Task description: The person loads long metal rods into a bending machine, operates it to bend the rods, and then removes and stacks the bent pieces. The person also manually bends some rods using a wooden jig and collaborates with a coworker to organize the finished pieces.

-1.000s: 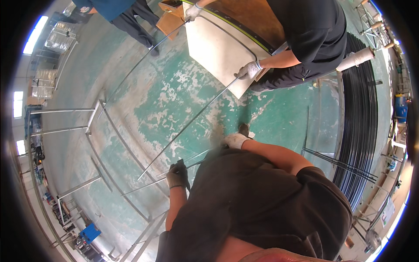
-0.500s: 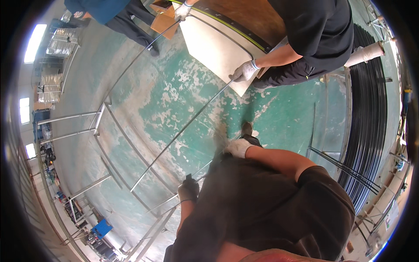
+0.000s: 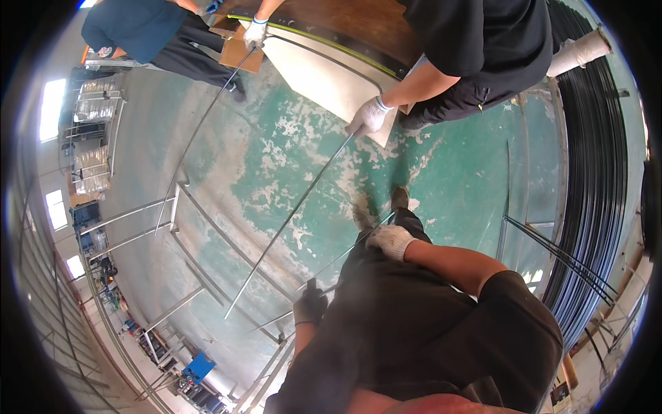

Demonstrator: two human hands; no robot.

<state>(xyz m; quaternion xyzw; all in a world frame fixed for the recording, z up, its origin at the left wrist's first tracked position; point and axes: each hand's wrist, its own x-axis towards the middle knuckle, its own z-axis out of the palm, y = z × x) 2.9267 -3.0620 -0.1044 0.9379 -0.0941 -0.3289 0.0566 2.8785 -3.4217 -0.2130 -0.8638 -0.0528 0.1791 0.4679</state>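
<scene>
My right hand, in a white knit glove, is closed at my front around a thin rod, which slants down to the left. My left hand, in a dark grey glove, is lower left beside my body. Its fingers look curled, and a short dark piece sticks up from it; I cannot make out what it is. Ahead, a co-worker in white gloves grips a long bent dark rod with both hands; its two ends reach toward me over the floor.
A brown-topped table with a pale board stands ahead. Another person in blue is at far left. Metal frames lie on the left. A bundle of long black rods lines the right, with a wrapped roll above.
The view has shifted, so the racks and frames on the left sit further in. My right hand shows slightly lower and further right. The co-worker's bent rod remains held in both hands.
</scene>
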